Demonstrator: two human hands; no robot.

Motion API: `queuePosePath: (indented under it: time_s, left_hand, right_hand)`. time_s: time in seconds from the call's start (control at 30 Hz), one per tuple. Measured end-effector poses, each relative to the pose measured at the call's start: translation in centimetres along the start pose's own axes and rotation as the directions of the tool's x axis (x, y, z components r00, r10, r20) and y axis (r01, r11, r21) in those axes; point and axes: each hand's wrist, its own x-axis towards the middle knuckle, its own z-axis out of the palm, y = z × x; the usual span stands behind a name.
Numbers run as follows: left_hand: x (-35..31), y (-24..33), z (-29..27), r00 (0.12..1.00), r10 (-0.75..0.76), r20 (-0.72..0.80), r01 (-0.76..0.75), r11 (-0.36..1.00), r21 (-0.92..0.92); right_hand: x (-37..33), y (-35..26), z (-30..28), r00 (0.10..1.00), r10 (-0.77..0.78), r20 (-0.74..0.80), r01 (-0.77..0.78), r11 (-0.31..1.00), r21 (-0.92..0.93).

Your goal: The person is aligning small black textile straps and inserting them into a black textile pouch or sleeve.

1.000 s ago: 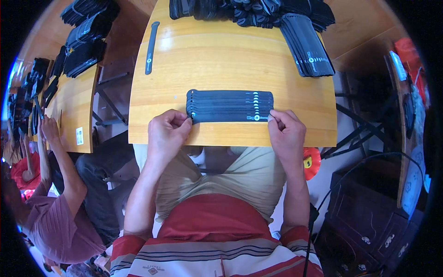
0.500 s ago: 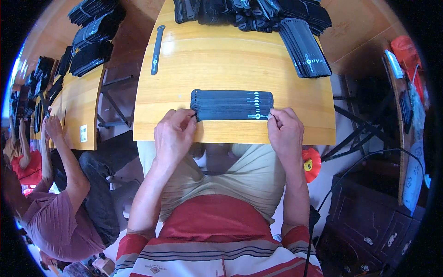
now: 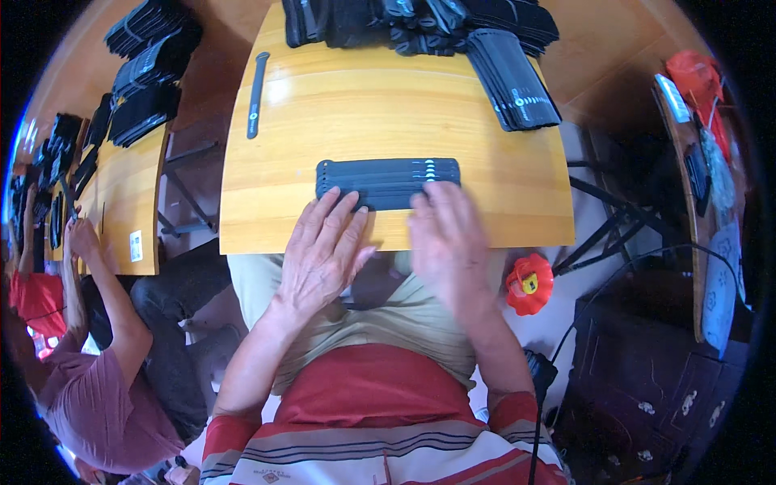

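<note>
1. Overlapping row of flat, black, round-ended strips, pale marks toward the right – lying on the yellow wooden table, near its front edge.
2. Left hand: fingers spread wide, fingertips upon the row's lower left, gripping nothing.
3. Right hand: motion-blurred, over the row's lower right; cannot tell whether it grips.
4. Change: pinches at both ends replaced by hands laid over the strips – apparently pressing or evening the row, its overlap kept.

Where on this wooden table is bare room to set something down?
Bare tabletop: between the single strap and angled stack, beyond the overlapped straps. Crowded: far end, by dark bundles; front middle, by left hand and right hand.
</note>
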Motion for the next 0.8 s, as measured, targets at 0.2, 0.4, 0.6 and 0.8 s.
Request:
queuePosePath:
  time_s: [0.2, 0.4, 0.6, 0.8]
  left_hand:
    - [-0.3, -0.3, 1.0, 0.977, 0.041, 0.207, -0.051, 0.998, 0.043]
    - [-0.3, -0.6, 1.1, 0.976, 0.031, 0.218, -0.043, 0.998, 0.052]
    - [0.0, -0.9, 0.8, 0.975, 0.033, 0.219, -0.040, 0.999, 0.029]
    - [0.4, -1.5, 0.3, 0.974, 0.063, 0.217, -0.065, 0.998, 0.002]
  right_hand:
    - [-0.9, -1.7, 2.8, 0.995, -0.075, 0.069, 0.068, 0.993, 0.094]
    - [-1.1, -0.9, 2.3, 0.995, -0.060, 0.076, 0.054, 0.996, 0.071]
    - [-1.1, -0.9, 2.3, 0.996, -0.056, 0.074, 0.053, 0.998, 0.042]
    - [-1.1, -0.9, 2.0, 0.995, -0.055, 0.084, 0.052, 0.998, 0.038]
